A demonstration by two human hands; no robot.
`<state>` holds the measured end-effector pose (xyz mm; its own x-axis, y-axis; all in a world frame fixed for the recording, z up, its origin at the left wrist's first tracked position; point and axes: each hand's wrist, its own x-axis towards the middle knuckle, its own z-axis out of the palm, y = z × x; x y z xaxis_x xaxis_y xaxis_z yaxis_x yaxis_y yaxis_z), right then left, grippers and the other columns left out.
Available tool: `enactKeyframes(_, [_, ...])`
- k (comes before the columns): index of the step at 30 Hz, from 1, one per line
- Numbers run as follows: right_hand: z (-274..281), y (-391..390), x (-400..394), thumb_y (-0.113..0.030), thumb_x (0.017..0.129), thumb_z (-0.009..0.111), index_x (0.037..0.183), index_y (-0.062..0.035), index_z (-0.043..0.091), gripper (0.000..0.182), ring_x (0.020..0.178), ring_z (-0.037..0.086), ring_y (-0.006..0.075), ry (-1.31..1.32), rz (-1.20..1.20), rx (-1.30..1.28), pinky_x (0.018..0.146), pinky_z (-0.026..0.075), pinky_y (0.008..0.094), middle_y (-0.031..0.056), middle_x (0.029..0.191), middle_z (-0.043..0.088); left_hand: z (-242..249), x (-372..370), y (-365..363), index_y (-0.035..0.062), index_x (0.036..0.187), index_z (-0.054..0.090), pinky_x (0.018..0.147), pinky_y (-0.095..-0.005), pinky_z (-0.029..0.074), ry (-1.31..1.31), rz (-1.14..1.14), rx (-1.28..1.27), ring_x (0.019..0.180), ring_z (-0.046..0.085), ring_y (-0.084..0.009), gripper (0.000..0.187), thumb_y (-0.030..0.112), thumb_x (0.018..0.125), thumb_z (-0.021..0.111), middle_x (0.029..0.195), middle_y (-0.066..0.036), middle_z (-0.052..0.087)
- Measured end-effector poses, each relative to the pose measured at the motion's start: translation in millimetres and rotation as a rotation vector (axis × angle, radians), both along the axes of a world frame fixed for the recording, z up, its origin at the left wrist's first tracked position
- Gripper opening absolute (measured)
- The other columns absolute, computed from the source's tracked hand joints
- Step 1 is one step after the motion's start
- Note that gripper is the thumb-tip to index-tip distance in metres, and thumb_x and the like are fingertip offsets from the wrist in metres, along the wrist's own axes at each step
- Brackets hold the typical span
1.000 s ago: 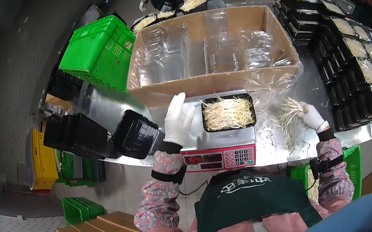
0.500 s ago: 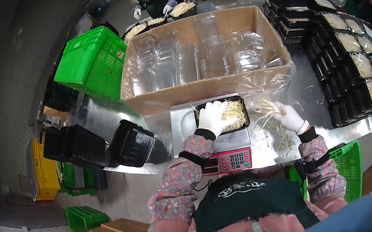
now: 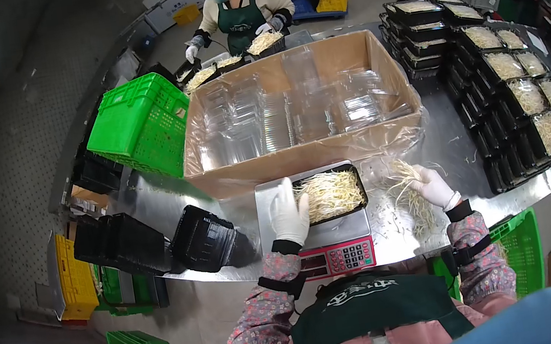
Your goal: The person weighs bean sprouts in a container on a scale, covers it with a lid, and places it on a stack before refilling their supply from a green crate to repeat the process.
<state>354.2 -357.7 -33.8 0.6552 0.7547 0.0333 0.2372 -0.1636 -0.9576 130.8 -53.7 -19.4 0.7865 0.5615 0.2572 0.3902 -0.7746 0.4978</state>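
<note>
A black tray (image 3: 366, 202) full of pale bean sprouts (image 3: 329, 195) sits on the metal plate of a scale with a red keypad (image 3: 350, 257). My left hand (image 3: 289, 216), in a white glove, is at the tray's left side, fingers stretched out and thumb by the rim. To the right of the scale, my gloved right hand (image 3: 433, 188) is closed around a small bunch of bean sprouts (image 3: 404, 176), strands poking out past the fingertips. Loose sprouts (image 3: 421, 213) lie on the metal table (image 3: 391, 231) below it.
Behind the scale stands a cardboard box (image 3: 303, 160) of clear plastic lids (image 3: 236, 131). Filled trays (image 3: 529, 97) are stacked at right; empty black trays (image 3: 203, 239) stand at left. A green crate (image 3: 135, 119) leans beside the box. Across the table, a person (image 3: 242, 13) handles filled trays.
My left hand has moved off the sprouts to the tray's left side, uncovering them. My right hand stays nearly in place with its bunch. The person opposite has come further into view.
</note>
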Motion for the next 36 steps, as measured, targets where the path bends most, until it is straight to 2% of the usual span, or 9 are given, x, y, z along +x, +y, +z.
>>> enactKeyframes(2, [-7.0,3.1,1.8,-0.008,0.090,0.061,0.118,0.0027,0.056,0.031,0.092,0.061,0.0135,-0.024,0.005,-0.018,0.084,0.048,0.0277,0.0109,0.099,0.068,-15.6,-2.2,-10.0,-0.0025,0.137,0.040,0.104,-0.0465,0.031,0.037,-0.117,0.289,0.128,0.040,-0.0375,0.059,0.033,0.092,0.053,0.135,-0.022,0.046])
enactKeyframes(9, [3.5,17.5,-6.3,-0.007,0.091,0.059,0.120,0.0019,0.055,0.031,0.098,0.056,0.0093,0.094,0.019,-0.088,0.087,0.046,0.0247,0.0048,0.108,0.065,-8.7,2.9,-18.0,-0.0031,0.123,0.052,0.104,-0.0457,0.034,0.003,-0.203,0.252,0.112,0.052,-0.0380,0.041,0.022,0.090,0.053,0.117,-0.022,0.059])
enactKeyframes(13, [10.9,16.4,-10.7,-0.007,0.091,0.060,0.120,0.0015,0.055,0.031,0.098,0.057,0.0098,0.023,0.033,-0.105,0.088,0.046,0.0250,0.0034,0.108,0.064,5.3,4.2,-9.4,-0.0024,0.124,0.052,0.104,-0.0486,0.032,0.057,-0.209,0.080,0.112,0.052,-0.0378,0.044,0.025,0.089,0.054,0.119,-0.019,0.059])
enactKeyframes(16, [14.6,13.8,-12.0,-0.007,0.091,0.060,0.119,0.0009,0.056,0.030,0.095,0.057,0.0098,0.152,-0.022,0.031,0.086,0.047,0.0256,0.0032,0.106,0.065,16.4,8.1,-5.6,-0.0022,0.130,0.047,0.106,-0.0488,0.031,-0.023,-0.180,0.126,0.120,0.047,-0.0400,0.050,0.025,0.088,0.056,0.128,-0.020,0.054])
enactKeyframes(19, [11.4,15.2,-11.3,-0.008,0.092,0.060,0.125,-0.0001,0.054,0.035,0.094,0.058,0.0081,0.070,-0.032,-0.001,0.084,0.047,0.0240,0.0035,0.110,0.065,27.0,31.9,-29.5,-0.0005,0.140,0.036,0.109,-0.0526,0.025,-0.111,-0.218,0.187,0.136,0.028,-0.0415,0.065,0.029,0.087,0.059,0.145,-0.021,0.036])
enactKeyframes(22, [16.8,16.7,-18.9,-0.007,0.092,0.060,0.125,-0.0003,0.054,0.035,0.096,0.057,0.0079,0.147,0.018,0.000,0.085,0.047,0.0242,0.0040,0.111,0.065,0.4,45.4,-41.7,-0.0001,0.136,0.043,0.106,-0.0539,0.027,0.128,-0.388,0.268,0.131,0.035,-0.0382,0.059,0.033,0.088,0.057,0.137,-0.019,0.045])
enactKeyframes(28, [11.0,-4.8,-18.3,-0.005,0.092,0.058,0.130,0.0011,0.050,0.039,0.105,0.056,0.0089,0.122,-0.038,-0.024,0.092,0.045,0.0248,0.0051,0.118,0.062,3.2,50.2,-36.0,0.0027,0.120,0.055,0.087,-0.0446,0.044,0.078,-0.430,0.261,0.104,0.053,-0.0321,0.041,0.029,0.089,0.057,0.114,-0.013,0.058])
enactKeyframes(31, [20.5,-8.3,-23.6,-0.007,0.092,0.059,0.125,0.0017,0.053,0.035,0.102,0.056,0.0083,0.248,-0.065,0.138,0.091,0.044,0.0238,0.0037,0.113,0.063,5.1,56.7,-32.1,0.0054,0.117,0.057,0.083,-0.0435,0.044,0.154,-0.403,0.287,0.098,0.054,-0.0306,0.038,0.030,0.088,0.058,0.110,-0.011,0.059])
enactKeyframes(36, [19.4,-27.6,-19.4,-0.007,0.092,0.059,0.124,0.0014,0.054,0.033,0.099,0.056,0.0082,0.249,-0.164,0.051,0.089,0.044,0.0231,0.0022,0.110,0.063,14.5,39.1,-33.6,0.0026,0.124,0.055,0.092,-0.0431,0.043,-0.004,-0.394,0.147,0.105,0.056,-0.0336,0.052,0.032,0.083,0.066,0.112,-0.016,0.061])
